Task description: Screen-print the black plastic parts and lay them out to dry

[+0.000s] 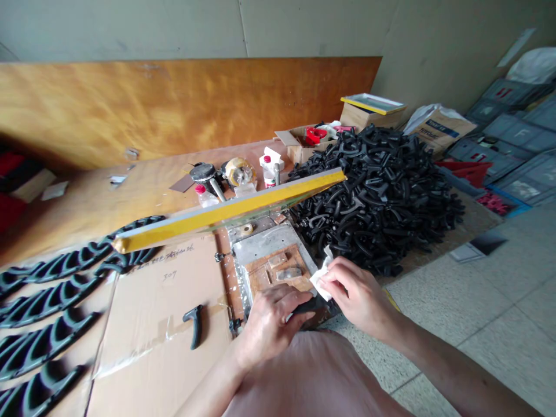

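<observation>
The left hand's [275, 315] grip is closed around a black part [307, 304], largely covered by fingers, its long axis apparently pointing rightward. The right hand [358, 295], nearest its exposed end, pinches a white wipe [320, 282] just beside it; beyond lies a metal plate [266, 242].

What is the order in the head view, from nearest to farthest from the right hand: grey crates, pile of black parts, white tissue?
1. White tissue: pinched in the right hand.
2. Pile of black parts: just ahead.
3. Grey crates: far right, beyond the pile.
</observation>
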The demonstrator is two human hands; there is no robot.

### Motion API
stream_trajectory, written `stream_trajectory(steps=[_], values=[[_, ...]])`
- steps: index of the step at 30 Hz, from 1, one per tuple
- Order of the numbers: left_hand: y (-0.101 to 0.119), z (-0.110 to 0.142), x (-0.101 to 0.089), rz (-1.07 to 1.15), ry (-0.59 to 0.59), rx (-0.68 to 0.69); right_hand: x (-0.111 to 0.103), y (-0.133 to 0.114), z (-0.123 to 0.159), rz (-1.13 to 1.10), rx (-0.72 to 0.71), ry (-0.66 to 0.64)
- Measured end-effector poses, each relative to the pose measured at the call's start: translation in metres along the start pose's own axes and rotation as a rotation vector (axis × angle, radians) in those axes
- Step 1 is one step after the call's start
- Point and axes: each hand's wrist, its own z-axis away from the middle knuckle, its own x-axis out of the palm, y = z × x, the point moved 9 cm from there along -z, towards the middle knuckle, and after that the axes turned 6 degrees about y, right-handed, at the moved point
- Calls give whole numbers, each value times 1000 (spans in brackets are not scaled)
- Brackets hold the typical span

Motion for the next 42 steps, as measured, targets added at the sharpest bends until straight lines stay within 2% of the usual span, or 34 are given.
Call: stream_trajectory(steps=[5,7,9,11,14,17,21,24,27,30,32,34,36,38,40,42], values=[[-1,0,6,69,-32,-27,-9,29,-12,90,-10,99],[-5,0,4,71,-26,-46,-21,30,-11,78,21,158],[-9,-1,3,59,-19,-68,-31,19,-8,50,22,214],[-10,-1,3,47,-22,-68,-31,2,-4,38,-36,199],[-6,-3,4,11,-23,-32,-12,-11,-2,71,-143,85],[-3,-5,6,15,-20,-5,-2,7,-7,154,-154,66],[-8,-7,9,72,-43,-33,-18,29,-14,186,-67,160],[-14,-6,9,51,-47,-66,-27,19,-13,85,-45,199],[-13,-7,10,26,-57,-60,-14,9,-11,58,-108,99],[-10,-10,16,78,-65,-45,-8,39,-12,161,-60,104],[-23,-15,30,98,-83,-118,-16,74,-10,195,48,181],[-52,-23,55,61,-131,-267,-25,106,-4,171,159,250],[-87,-35,85,17,-184,-418,-31,128,4,138,245,289],[-115,-51,111,-7,-204,-493,-34,139,10,109,297,306],[-133,-68,120,-43,-161,-474,-36,143,15,84,327,305],[-144,-72,109,-71,-77,-415,-39,147,21,65,366,303]])
